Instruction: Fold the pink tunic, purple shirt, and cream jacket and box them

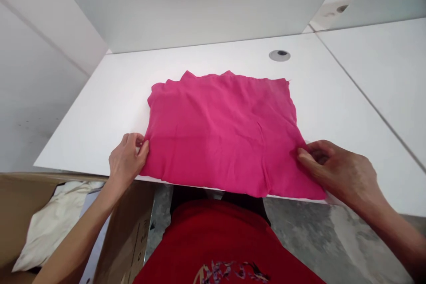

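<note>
On white desk (349, 97), pink cloth (222, 135) lies flat at near edge, approx. squared. L hand (127, 157) pinches its near-left corner betw. thumb & fingers, R hand (336, 171) likewise at near-right corner, hands well apart, prob. to keep cloth spread & taut. Cardboard box (129, 235) w/ white cloth (49, 226) sits below desk's near-left edge.

The single head-worn view looks forward and steeply down from just above the person's red shirt (213, 239) at 6 o'clock. It sits close over the white worktop (100, 133), with the pink cloth (222, 137) at centre, the left hand (128, 157) at 8 o'clock and the right hand (333, 168) at 4 o'clock.
</note>
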Tool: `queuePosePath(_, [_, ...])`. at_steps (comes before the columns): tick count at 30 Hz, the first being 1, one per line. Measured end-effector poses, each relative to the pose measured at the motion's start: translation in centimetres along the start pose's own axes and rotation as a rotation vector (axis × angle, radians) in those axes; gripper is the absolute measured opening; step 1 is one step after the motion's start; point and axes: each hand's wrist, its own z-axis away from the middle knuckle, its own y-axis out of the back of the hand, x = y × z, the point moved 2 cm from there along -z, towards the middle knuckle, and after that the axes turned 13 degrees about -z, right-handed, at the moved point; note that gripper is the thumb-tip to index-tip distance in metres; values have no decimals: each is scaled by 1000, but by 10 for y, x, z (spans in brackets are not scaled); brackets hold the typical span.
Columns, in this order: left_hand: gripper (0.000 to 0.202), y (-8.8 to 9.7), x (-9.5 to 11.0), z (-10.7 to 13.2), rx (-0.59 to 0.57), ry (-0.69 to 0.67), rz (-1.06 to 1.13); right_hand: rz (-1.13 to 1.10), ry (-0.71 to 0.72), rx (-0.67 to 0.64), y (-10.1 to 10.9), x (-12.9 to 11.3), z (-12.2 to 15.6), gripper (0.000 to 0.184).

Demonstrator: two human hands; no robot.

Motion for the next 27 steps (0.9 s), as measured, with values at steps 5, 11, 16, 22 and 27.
queuePosePath(5, [45, 15, 43, 0, 273, -494, 4, 101, 147, 127, 7, -16, 3, 46])
queuePosePath(11, [58, 8, 123, -21, 203, -873, 42, 161, 823, 39, -19, -92, -4, 55])
queuePosePath(16, [74, -14, 136, -31, 44, -941, -33, 194, 961, -174, -72, -92, -22, 68])
queuePosePath(22, [81, -26, 82, -25, -42, -717, -101, 192, 953, -205, -88, -68, -26, 73])
queuePosePath(27, [78, -26, 53, -20, -67, -583, -71, 159, 923, -220, -87, -70, -26, 75])
